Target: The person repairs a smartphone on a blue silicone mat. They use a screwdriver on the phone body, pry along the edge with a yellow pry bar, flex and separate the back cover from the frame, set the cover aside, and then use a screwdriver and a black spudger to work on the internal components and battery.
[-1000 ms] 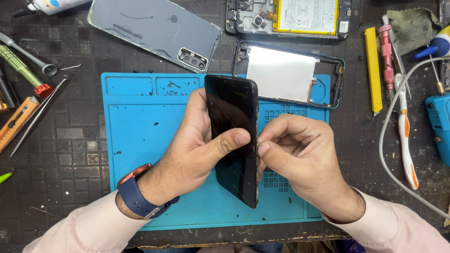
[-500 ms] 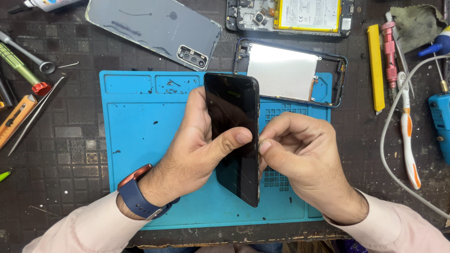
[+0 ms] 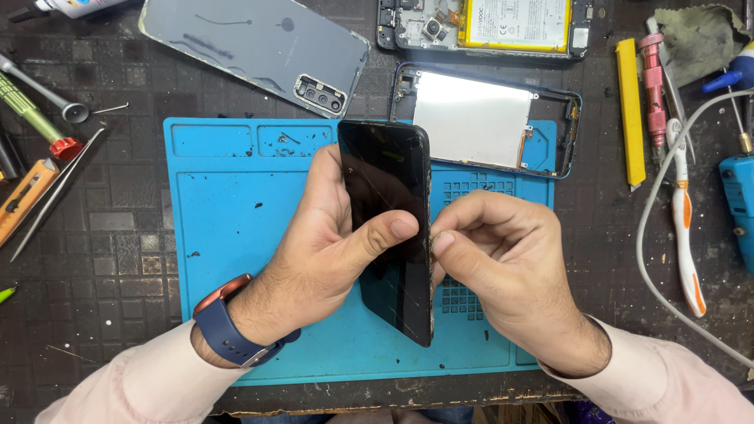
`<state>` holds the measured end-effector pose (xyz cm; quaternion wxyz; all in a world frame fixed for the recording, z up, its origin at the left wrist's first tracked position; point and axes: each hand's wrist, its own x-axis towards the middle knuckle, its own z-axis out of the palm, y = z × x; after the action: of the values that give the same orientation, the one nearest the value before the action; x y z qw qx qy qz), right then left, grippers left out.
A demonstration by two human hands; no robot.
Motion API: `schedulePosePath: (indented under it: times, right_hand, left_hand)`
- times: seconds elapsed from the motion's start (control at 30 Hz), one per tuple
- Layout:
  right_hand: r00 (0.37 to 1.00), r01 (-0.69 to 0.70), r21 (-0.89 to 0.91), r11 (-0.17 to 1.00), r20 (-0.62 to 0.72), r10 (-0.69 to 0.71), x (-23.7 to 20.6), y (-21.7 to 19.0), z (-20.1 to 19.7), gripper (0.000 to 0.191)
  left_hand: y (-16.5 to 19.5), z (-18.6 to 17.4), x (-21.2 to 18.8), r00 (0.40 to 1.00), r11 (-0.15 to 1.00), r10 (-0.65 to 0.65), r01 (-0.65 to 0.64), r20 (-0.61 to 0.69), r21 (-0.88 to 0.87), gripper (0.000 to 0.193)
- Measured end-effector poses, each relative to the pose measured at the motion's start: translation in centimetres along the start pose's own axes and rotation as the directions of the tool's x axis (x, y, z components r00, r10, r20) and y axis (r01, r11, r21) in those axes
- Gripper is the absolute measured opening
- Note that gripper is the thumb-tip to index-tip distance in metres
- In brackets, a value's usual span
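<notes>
A black phone screen [image 3: 390, 228] is held tilted above the blue mat [image 3: 236, 228] near the table's front edge — gripped by the left hand [image 3: 330, 251], thumb across the glass. The right hand [image 3: 503, 267] is closed, its fingers [image 3: 444, 242] pinched at the screen's right edge.

Hands in view: two, a left hand [image 3: 326, 251] and a right hand [image 3: 503, 267]. Black screen panel [image 3: 389, 228]: one. Blue work mat [image 3: 236, 212]: one. Grey back cover [image 3: 251, 47]: one. Phone frame [image 3: 483, 118]: one. Yellow pry bar [image 3: 630, 110]: one. Wristwatch [image 3: 224, 326]: one.
</notes>
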<state>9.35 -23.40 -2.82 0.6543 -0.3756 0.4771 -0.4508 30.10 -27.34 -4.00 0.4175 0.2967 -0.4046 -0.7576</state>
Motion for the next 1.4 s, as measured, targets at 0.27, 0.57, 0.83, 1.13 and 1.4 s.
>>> schedulePosePath:
  times: [0.27, 0.57, 0.83, 1.13, 1.4]
  right_hand:
    - [1.000, 0.011, -0.042, 0.999, -0.018, -0.012, -0.09, 0.11, 0.13, 0.007]
    - [1.000, 0.011, -0.032, 0.999, -0.015, -0.012, -0.09, 0.12, 0.15, 0.007]
    - [0.999, 0.039, -0.017, 0.999, -0.008, -0.039, -0.17, 0.32, 0.28, 0.007]
    - [0.999, 0.028, -0.025, 0.999, -0.017, -0.028, -0.12, 0.17, 0.26, 0.006]
    - [0.999, 0.026, -0.045, 0.999, -0.017, -0.027, -0.09, 0.25, 0.21, 0.005]
  left_hand:
    - [0.01, -0.10, -0.10, 1.000, 1.000, -0.007, 0.007, -0.006, 0.003, 0.056]
    - [0.12, -0.04, -0.09, 1.000, 1.000, 0.007, -0.007, 0.000, 0.019, 0.058]
    - [0.07, -0.05, -0.07, 1.000, 1.000, 0.003, -0.003, 0.005, 0.029, 0.060]
    - [0.22, -0.05, 0.06, 1.000, 0.999, -0.001, 0.001, 0.007, 0.034, 0.060]
    - [0.17, -0.11, 0.01, 1.000, 1.000, 0.007, -0.008, 0.012, 0.021, 0.060]
